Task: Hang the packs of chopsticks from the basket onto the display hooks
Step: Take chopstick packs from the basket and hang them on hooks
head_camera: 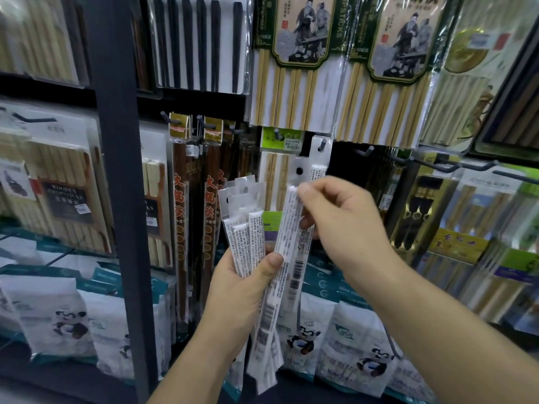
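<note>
Done so far: one white hang tab [319, 141] of the same kind already appears to sit on the short dark display hook [322, 145]. How many packs hang behind it cannot be told.
In hand now: the right hand [344, 225] pinches a single narrow white printed pack of chopsticks [287, 223] near its top, thumb in front and fingers behind. The punched hole in its tab is just below and left of the hook, not yet on it.
Waiting stock: the left hand [242, 287] grips a fanned bundle of matching white packs [243, 234], thumb pressed across their fronts. Several are left to hang.
Basket: not in view, so what remains in it cannot be judged.
Progress: partway by my judgement, with the present pack at the threading step.
Edge above: the lower ends of pale bamboo chopstick packs with green picture cards [291, 91] hang close over the hook, leaving little room from above.
Edge left: tall dark brown chopstick packs with red characters [180, 217] hang near the target.
Edge right: a bare dark hook [368, 151] juts forward near the right hand, a likely snag.
Open room: the clearest approach looks to be straight in from the front.
Below: white pouches printed with pandas [303, 339] stand behind the packs' tails.
</note>
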`<action>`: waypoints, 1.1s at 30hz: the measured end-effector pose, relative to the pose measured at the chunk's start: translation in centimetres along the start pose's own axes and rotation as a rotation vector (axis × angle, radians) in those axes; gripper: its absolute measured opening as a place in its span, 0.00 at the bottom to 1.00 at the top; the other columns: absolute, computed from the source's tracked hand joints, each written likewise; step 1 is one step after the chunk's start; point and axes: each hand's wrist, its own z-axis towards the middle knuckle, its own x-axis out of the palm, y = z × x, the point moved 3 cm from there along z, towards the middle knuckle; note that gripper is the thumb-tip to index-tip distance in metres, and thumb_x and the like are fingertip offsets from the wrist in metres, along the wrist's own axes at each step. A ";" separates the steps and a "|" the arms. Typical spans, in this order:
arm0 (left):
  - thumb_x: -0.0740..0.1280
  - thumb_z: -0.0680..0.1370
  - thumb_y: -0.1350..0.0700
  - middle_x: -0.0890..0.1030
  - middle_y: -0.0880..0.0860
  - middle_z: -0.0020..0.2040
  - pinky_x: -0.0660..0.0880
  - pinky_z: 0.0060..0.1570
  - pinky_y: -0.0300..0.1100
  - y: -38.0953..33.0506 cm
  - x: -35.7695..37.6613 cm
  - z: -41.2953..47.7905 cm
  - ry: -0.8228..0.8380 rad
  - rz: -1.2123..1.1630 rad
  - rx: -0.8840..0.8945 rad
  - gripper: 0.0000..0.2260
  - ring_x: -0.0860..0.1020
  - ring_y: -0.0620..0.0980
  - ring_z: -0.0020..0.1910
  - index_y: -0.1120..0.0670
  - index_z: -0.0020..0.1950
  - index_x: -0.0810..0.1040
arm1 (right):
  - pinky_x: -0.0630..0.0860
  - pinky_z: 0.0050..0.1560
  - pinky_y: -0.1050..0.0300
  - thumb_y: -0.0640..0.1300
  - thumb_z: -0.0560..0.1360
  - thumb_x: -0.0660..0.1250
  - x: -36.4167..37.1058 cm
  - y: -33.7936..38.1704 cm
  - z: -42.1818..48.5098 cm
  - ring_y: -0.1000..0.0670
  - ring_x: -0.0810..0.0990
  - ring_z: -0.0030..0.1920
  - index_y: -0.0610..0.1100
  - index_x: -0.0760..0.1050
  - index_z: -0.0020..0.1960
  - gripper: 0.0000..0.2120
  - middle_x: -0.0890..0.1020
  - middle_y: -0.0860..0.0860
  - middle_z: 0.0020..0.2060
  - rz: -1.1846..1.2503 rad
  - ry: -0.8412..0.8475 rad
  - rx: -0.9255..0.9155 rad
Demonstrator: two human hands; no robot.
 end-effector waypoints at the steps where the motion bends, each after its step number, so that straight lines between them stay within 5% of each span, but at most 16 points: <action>1: 0.80 0.62 0.30 0.88 0.49 0.54 0.82 0.51 0.39 0.1 -0.1 0.1 -0.007 0.012 0.003 0.26 0.86 0.49 0.54 0.42 0.54 0.85 | 0.74 0.31 0.63 0.47 0.81 0.67 -0.4 0.4 0.4 0.51 0.77 0.34 0.43 0.80 0.41 0.13 0.80 0.39 0.38 0.013 -0.040 -0.028; 7: 0.79 0.62 0.30 0.88 0.53 0.54 0.82 0.55 0.52 0.9 -0.5 0.0 -0.014 0.042 -0.077 0.31 0.86 0.52 0.54 0.48 0.57 0.83 | 0.71 0.28 0.65 0.45 0.82 0.65 -1.9 1.7 2.7 0.53 0.75 0.30 0.40 0.78 0.41 0.14 0.77 0.44 0.32 0.087 -0.171 -0.046; 11: 0.76 0.63 0.26 0.87 0.52 0.46 0.84 0.42 0.50 1.0 -0.3 -0.2 0.023 0.042 -0.094 0.31 0.85 0.52 0.43 0.46 0.54 0.83 | 0.71 0.30 0.61 0.45 0.82 0.64 -2.0 1.2 3.7 0.49 0.72 0.32 0.35 0.74 0.41 0.15 0.74 0.46 0.32 0.105 -0.185 0.041; 15: 0.74 0.65 0.26 0.78 0.50 0.35 0.73 0.28 0.41 1.3 -0.1 -0.1 0.006 -0.049 -0.144 0.27 0.74 0.46 0.30 0.48 0.47 0.81 | 0.67 0.36 0.52 0.45 0.81 0.64 -1.8 1.0 3.6 0.48 0.68 0.35 0.31 0.71 0.42 0.17 0.70 0.45 0.33 0.076 -0.184 0.076; 20: 0.73 0.73 0.38 0.76 0.52 0.36 0.69 0.26 0.39 1.7 -0.3 0.2 0.013 -0.133 -0.175 0.20 0.71 0.47 0.30 0.54 0.52 0.79 | 0.67 0.37 0.51 0.45 0.81 0.64 -1.7 1.4 3.4 0.48 0.68 0.34 0.42 0.71 0.36 0.16 0.68 0.45 0.32 0.058 -0.175 0.077; 26: 0.70 0.76 0.49 0.75 0.54 0.37 0.68 0.25 0.39 2.0 -0.3 0.2 0.024 -0.239 -0.195 0.17 0.72 0.48 0.30 0.59 0.58 0.79 | 0.66 0.37 0.51 0.45 0.81 0.65 -1.6 1.6 3.8 0.47 0.67 0.35 0.30 0.68 0.40 0.19 0.68 0.44 0.33 0.067 -0.182 0.044; 30: 0.70 0.76 0.50 0.78 0.54 0.38 0.70 0.26 0.40 1.9 -0.4 0.2 0.027 -0.236 -0.181 0.12 0.74 0.48 0.32 0.56 0.54 0.82 | 0.65 0.35 0.53 0.45 0.80 0.65 -1.7 0.8 4.0 0.47 0.66 0.33 0.36 0.67 0.36 0.18 0.66 0.45 0.30 0.004 -0.191 0.060; 33: 0.72 0.78 0.49 0.79 0.53 0.39 0.73 0.27 0.41 1.6 -0.3 0.1 0.003 -0.223 -0.153 0.10 0.76 0.48 0.33 0.54 0.54 0.83 | 0.70 0.37 0.52 0.50 0.81 0.65 -1.9 0.0 3.7 0.45 0.70 0.33 0.31 0.71 0.40 0.22 0.71 0.35 0.34 -0.071 -0.200 0.052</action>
